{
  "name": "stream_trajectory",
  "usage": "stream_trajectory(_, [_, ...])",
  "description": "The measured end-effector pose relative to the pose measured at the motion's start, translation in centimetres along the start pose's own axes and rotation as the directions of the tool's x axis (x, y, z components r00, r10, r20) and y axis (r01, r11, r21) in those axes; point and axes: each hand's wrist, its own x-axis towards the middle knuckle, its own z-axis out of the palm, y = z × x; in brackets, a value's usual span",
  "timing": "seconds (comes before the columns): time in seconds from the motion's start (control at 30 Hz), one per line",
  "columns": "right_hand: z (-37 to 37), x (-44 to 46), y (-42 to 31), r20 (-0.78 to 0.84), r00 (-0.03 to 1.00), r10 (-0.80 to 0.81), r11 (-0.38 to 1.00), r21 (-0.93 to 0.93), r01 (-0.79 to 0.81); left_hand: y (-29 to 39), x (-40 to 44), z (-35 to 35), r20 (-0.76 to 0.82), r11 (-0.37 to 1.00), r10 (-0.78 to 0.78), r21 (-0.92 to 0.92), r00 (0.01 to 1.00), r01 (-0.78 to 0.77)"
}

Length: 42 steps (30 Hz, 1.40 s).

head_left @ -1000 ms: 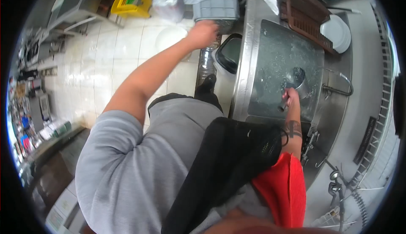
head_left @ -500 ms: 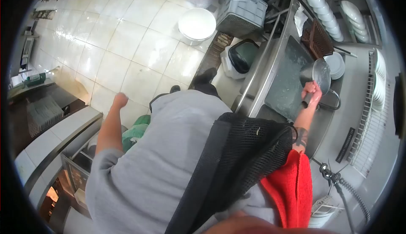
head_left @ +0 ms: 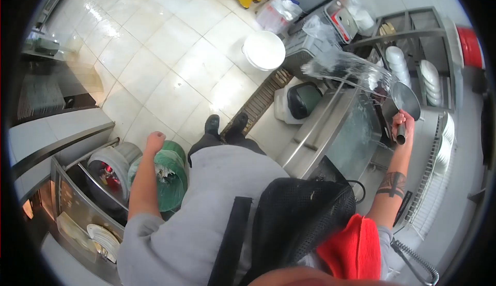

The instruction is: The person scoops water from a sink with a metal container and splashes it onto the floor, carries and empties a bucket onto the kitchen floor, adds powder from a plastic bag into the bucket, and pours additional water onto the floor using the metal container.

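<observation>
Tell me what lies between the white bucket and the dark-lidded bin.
The floor grate runs between the white bucket and the dark-lidded bin, seen in the head view.

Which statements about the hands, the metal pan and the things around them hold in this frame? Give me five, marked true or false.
1. The right hand holds the metal pan by its handle. True.
2. The left hand also grips the metal pan. False: it is well apart from the metal pan.
3. Water is splashing through the air beside the metal pan. True.
4. The white bucket stands on the tiled floor. True.
5. The red cloth is draped over the white bucket. False: it lies against the wearer's grey shirt.
</observation>
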Motion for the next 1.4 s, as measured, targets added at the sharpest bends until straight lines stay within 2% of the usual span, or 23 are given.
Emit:
stream_trajectory(0.07, [2.2,0.0,0.2,0.095,0.995,0.041,0.998,0.047,-0.045,-0.9,-0.8,0.1,-0.031,1.0,0.005,-0.01,1.0,-0.005])
stream_trajectory(0.17, [5.1,0.6,-0.2,-0.086,0.984,0.155,0.983,-0.083,-0.162,-2.8,-2.1,0.3,0.006,1.0,-0.013,0.009,1.0,0.013])
stream_trajectory(0.33, [7.1,4.6,0.4,-0.245,0.967,-0.074,0.797,-0.598,-0.091,-5.3,-4.6,0.2,-0.006,0.986,-0.137,0.094,0.991,0.137])
stream_trajectory(0.4, [8.5,5.0,1.0,-0.299,0.944,-0.141,0.8,-0.596,-0.07,-5.9,-5.4,0.2,-0.031,0.983,-0.17,0.071,0.985,0.172])
stream_trajectory(0.47, [8.5,6.1,1.7,-0.109,0.933,-0.342,0.627,-0.766,0.141,-5.9,-5.7,0.0,-0.055,0.978,-0.196,0.064,0.979,0.2])
stream_trajectory(0.53, [9.2,6.8,1.5,-0.11,0.884,-0.454,0.491,-0.859,0.146,-5.3,-5.5,-0.2,0.09,0.968,-0.213,0.156,0.973,0.198])
stream_trajectory(0.67, [7.8,9.1,0.0,0.129,0.747,-0.652,-0.136,-0.989,0.052,-1.4,-4.9,-0.6,0.068,0.975,-0.082,0.214,0.994,0.066])
stream_trajectory(0.77, [5.0,8.8,1.1,0.217,0.555,-0.803,-0.201,-0.975,0.091,4.0,-5.0,-1.6,0.032,0.983,0.011,0.182,0.999,-0.017])
stream_trajectory(0.87, [-2.5,7.8,5.4,0.07,0.539,-0.84,-0.057,-0.998,0.04,7.9,-4.9,-2.2,0.033,0.996,0.009,0.093,0.999,-0.012])
stream_trajectory(0.9, [-6.1,6.9,7.5,0.076,0.621,-0.78,-0.096,-0.995,0.002,9.6,-5.7,-2.4,0.041,0.999,-0.006,0.041,0.999,0.004])
stream_trajectory(0.93, [-10.8,6.5,10.5,0.169,0.581,-0.797,-0.175,-0.983,0.045,10.1,-6.1,-2.4,0.029,0.999,0.011,0.04,1.0,-0.012])
stream_trajectory(0.97, [-16.2,6.9,14.1,0.04,0.656,-0.754,-0.148,-0.983,-0.111,10.1,-6.3,-2.3,0.028,0.998,-0.005,0.066,1.0,0.003])
stream_trajectory(1.0, [-19.1,4.6,16.9,0.121,0.694,-0.71,-0.296,-0.945,-0.138,9.9,-6.7,-2.3,0.025,0.996,-0.025,0.091,0.999,0.022])
stream_trajectory(1.03, [-23.9,4.7,19.6,-0.021,0.863,-0.504,-0.323,-0.923,-0.211,10.2,-7.8,-2.4,0.033,0.995,-0.081,0.059,0.996,0.078])
stream_trajectory(1.07, [-26.7,3.4,22.7,0.148,0.904,-0.402,-0.748,-0.621,-0.231,9.7,-8.8,-2.4,0.017,0.996,-0.075,0.053,0.997,0.074])
stream_trajectory(1.1, [-28.0,1.8,24.8,-0.062,0.874,-0.482,-0.283,-0.933,-0.222,8.7,-9.7,-2.3,0.021,0.99,-0.073,0.123,0.997,0.07])
stream_trajectory(1.17, [-33.9,2.9,32.4,0.233,0.853,-0.467,-0.684,-0.707,-0.181,6.9,-11.3,-2.4,0.009,0.979,-0.075,0.19,0.997,0.072])
stream_trajectory(1.2, [-32.3,2.5,33.1,-0.06,0.937,-0.344,-0.236,-0.96,-0.148,5.6,-11.8,-2.6,0.08,0.948,-0.098,0.312,0.992,0.068])
stream_trajectory(1.23, [-29.5,2.1,33.7,-0.296,0.948,-0.121,0.269,-0.929,-0.255,4.9,-12.3,-2.5,0.15,0.902,-0.132,0.429,0.98,0.056])
stream_trajectory(1.27, [-27.5,2.0,34.3,-0.39,0.917,0.082,0.625,-0.697,-0.352,5.2,-13.1,-2.5,0.14,0.9,-0.134,0.431,0.981,0.061])
stream_trajectory(1.3, [-24.7,1.7,34.1,-0.381,0.899,0.217,0.818,-0.432,-0.38,5.8,-13.9,-2.9,0.143,0.889,-0.133,0.454,0.981,0.055])
stream_trajectory(1.37, [-23.6,6.0,38.6,-0.403,0.894,0.194,0.977,0.0,-0.212,6.5,-15.0,-3.8,0.143,0.875,-0.136,0.481,0.98,0.052])
stream_trajectory(1.4, [-22.9,5.9,38.6,-0.405,0.893,0.196,0.977,0.002,-0.213,6.9,-14.8,-4.3,0.118,0.887,-0.1,0.461,0.988,0.034])
